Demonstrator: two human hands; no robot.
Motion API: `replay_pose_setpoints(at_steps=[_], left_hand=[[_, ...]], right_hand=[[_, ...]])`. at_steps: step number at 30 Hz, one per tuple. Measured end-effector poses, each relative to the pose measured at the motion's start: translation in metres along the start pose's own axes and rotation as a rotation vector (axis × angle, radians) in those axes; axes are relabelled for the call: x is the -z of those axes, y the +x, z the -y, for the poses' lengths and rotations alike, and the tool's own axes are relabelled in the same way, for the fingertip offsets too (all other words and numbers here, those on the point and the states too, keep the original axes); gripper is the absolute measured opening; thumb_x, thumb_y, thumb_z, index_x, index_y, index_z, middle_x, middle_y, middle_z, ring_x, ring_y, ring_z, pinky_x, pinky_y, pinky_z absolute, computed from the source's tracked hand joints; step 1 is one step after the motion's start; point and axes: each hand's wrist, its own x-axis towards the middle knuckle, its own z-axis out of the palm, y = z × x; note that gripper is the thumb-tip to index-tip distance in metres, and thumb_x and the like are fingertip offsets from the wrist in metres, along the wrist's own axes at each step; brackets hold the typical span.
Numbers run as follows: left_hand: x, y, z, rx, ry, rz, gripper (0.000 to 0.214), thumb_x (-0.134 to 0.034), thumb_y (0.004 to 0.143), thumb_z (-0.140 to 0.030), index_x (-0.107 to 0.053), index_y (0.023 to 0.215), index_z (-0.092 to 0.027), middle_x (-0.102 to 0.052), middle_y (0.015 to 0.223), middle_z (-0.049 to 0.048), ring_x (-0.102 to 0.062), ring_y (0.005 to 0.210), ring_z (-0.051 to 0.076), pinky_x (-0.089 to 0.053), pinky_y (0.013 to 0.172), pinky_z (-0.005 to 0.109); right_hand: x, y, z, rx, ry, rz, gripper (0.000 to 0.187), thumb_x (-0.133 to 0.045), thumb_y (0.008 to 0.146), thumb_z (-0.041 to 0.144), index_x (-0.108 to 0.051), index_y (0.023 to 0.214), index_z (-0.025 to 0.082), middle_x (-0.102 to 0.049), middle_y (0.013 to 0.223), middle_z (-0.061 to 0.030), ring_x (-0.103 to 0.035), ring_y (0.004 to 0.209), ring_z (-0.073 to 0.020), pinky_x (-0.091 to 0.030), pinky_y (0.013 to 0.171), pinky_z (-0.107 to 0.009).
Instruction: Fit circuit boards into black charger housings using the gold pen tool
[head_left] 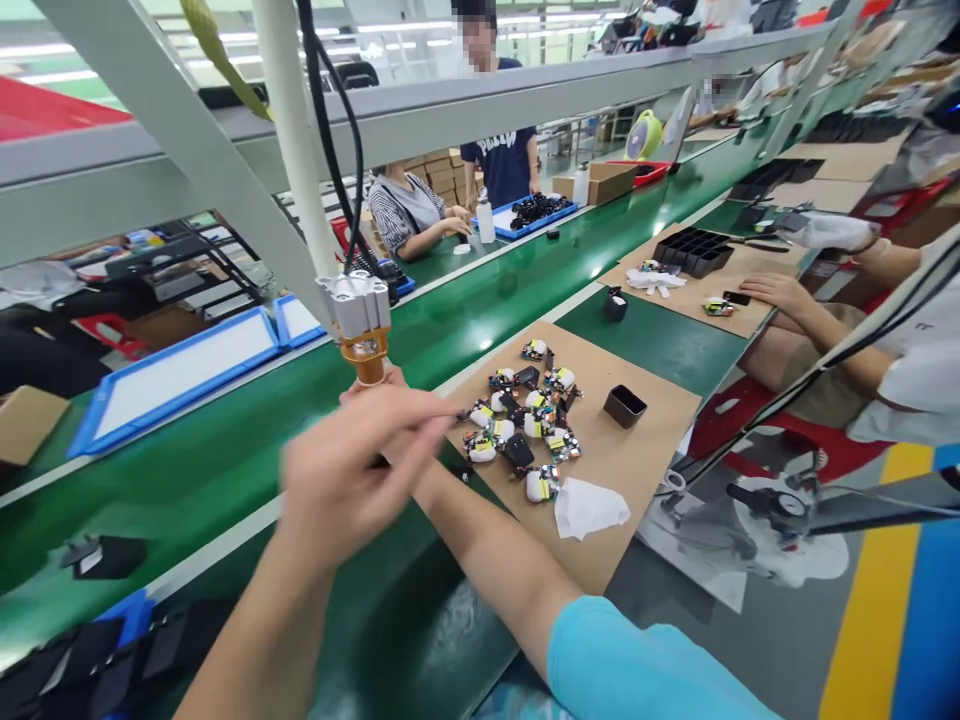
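Note:
My left hand [352, 475] is raised over the green bench, smeared by motion, its fingers drawn together and pointing right. My right hand [386, 395] sits just behind it, mostly hidden, directly under the orange tip [368, 362] of a hanging silver press tool [358, 308]. A dark bit shows between the two hands; I cannot make out what it is. My right forearm, in a cyan sleeve [637, 665], runs in from the lower right. Just right of the hands, a pile of small circuit boards with white and black parts [525, 420] lies on a brown cardboard mat [645, 450].
A small black open box [624, 405] and a white wipe [589, 505] lie on the mat. A green conveyor belt [480, 300] runs past. Blue trays [180, 370] sit left, black parts [97, 555] lower left. A co-worker's hand [780, 290] rests right; two people work across the belt.

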Motion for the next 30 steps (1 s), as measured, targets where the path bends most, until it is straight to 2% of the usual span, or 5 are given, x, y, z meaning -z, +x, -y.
replay_pose_setpoints(at_steps=[3, 5, 14, 23, 30], left_hand=[[0.027, -0.038, 0.018, 0.224, -0.053, -0.752, 0.01, -0.056, 0.084, -0.028, -0.06, 0.077, -0.024, -0.059, 0.068, -0.0053, -0.057, 0.06, 0.012, -0.05, 0.058, 0.029], [0.033, -0.074, 0.034, 0.459, -0.035, -0.876, 0.018, -0.057, 0.08, -0.024, -0.052, 0.062, -0.022, -0.049, 0.054, -0.0058, -0.048, 0.049, 0.012, -0.042, 0.047, 0.026], [-0.03, -0.183, 0.062, 0.528, 0.162, 0.313, 0.026, -0.047, 0.09, -0.027, -0.07, 0.102, -0.021, -0.072, 0.103, 0.0062, -0.068, 0.096, 0.022, -0.055, 0.086, 0.036], [-0.136, -0.132, 0.099, 0.452, 0.295, 0.486, 0.069, -0.069, 0.077, -0.032, -0.045, 0.14, -0.022, -0.051, 0.133, 0.0148, -0.051, 0.121, 0.035, -0.042, 0.101, 0.053], [-0.159, -0.104, 0.108, 0.358, 0.214, 0.429, 0.051, -0.067, 0.081, -0.022, -0.053, 0.13, -0.023, -0.051, 0.132, 0.0113, -0.052, 0.122, 0.027, -0.045, 0.103, 0.041]], right_hand=[[-0.005, -0.001, -0.009, 0.078, 0.099, -0.027, 0.03, -0.059, 0.078, 0.043, -0.045, 0.093, 0.021, -0.059, 0.078, 0.0115, -0.054, 0.053, 0.0001, -0.046, 0.053, -0.013], [-0.007, 0.001, -0.014, 0.106, 0.148, 0.016, 0.037, -0.068, 0.074, 0.043, -0.047, 0.096, 0.023, -0.056, 0.074, 0.0095, -0.048, 0.048, -0.0023, -0.045, 0.048, -0.017], [-0.003, -0.004, 0.004, 0.059, -0.153, 0.137, 0.045, -0.061, 0.078, 0.057, -0.048, 0.105, 0.024, -0.06, 0.082, 0.0043, -0.058, 0.069, -0.0117, -0.049, 0.074, -0.029], [-0.008, -0.02, 0.025, -0.006, -0.377, 0.258, 0.041, -0.061, 0.08, 0.055, -0.045, 0.104, 0.025, -0.067, 0.09, 0.0009, -0.064, 0.082, -0.0191, -0.047, 0.072, -0.032], [-0.011, -0.022, 0.025, -0.028, -0.382, 0.252, 0.046, -0.063, 0.077, 0.056, -0.047, 0.108, 0.025, -0.068, 0.091, 0.0009, -0.066, 0.081, -0.0205, -0.05, 0.073, -0.034]])
